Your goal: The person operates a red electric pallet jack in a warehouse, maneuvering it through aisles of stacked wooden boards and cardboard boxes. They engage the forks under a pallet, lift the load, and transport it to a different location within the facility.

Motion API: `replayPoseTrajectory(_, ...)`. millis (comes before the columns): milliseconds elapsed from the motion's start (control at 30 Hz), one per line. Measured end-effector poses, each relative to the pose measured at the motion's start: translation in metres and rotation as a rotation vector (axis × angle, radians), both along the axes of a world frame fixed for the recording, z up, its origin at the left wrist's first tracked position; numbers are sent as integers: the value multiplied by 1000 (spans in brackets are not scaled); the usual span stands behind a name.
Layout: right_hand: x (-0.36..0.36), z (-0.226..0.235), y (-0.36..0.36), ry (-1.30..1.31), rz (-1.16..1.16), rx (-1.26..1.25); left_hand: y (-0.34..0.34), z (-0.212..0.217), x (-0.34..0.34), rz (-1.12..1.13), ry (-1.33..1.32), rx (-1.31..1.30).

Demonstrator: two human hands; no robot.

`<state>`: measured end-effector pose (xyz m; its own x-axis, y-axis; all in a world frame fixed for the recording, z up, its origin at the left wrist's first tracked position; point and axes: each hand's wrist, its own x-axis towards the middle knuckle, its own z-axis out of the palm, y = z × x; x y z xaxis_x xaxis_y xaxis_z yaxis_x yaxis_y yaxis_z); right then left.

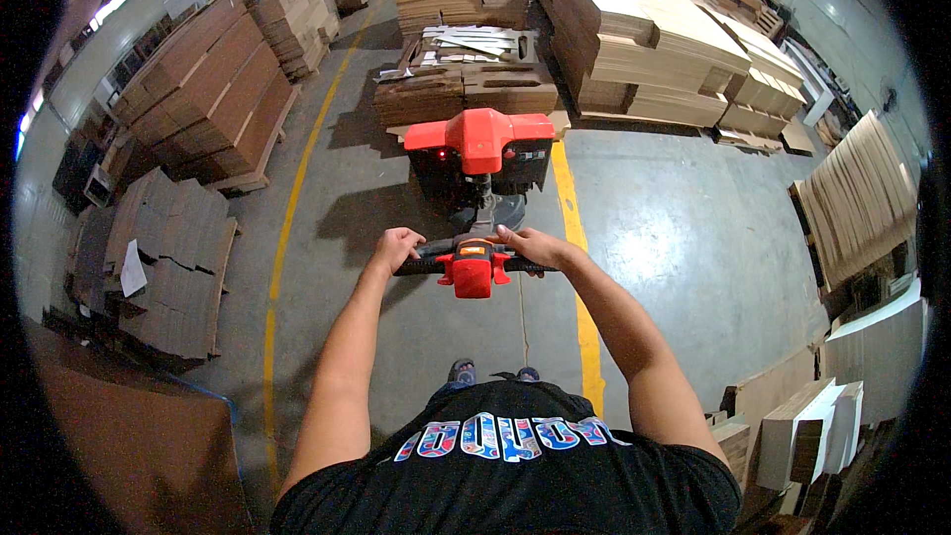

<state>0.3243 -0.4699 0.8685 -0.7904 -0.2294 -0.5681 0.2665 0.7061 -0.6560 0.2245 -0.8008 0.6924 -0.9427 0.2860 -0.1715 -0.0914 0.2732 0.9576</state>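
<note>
Both arms reach forward to the control handle (473, 273) of a red and black electric pallet truck (481, 139). My left hand (399, 246) is closed round the handle's left grip. On the right grip, my right hand (535, 248) is wrapped with its thumb toward the red centre block. The truck's red cover stands directly ahead, and a small red light glows on its left side. Just beyond it sits a pallet load of stacked brown boards (466, 89) with white strips on top. The truck's forks are hidden.
Yellow floor lines (297, 198) run along both sides of the aisle. Brown cardboard stacks (203, 89) and a grey-brown stack (173, 258) stand at left. Large pale board stacks (644, 40) fill the far right. A leaning sheet stack (860, 198) and white boxes (797, 431) line the right.
</note>
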Motion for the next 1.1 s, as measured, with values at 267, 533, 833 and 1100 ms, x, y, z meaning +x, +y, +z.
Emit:
replayPoseTrajectory(267,-5,-12,11,-37,-5,23,6,5,2,1,-15,0)
replayPoseTrajectory(533,-7,-21,18,2,1,6,10,4,2,-7,-2,14)
replayPoseTrajectory(833,-7,-15,10,0,17,20,4,-3,-2,3,0,78)
replayPoseTrajectory(1100,-13,-24,10,-6,29,49,2,-6,-4,4,11,77)
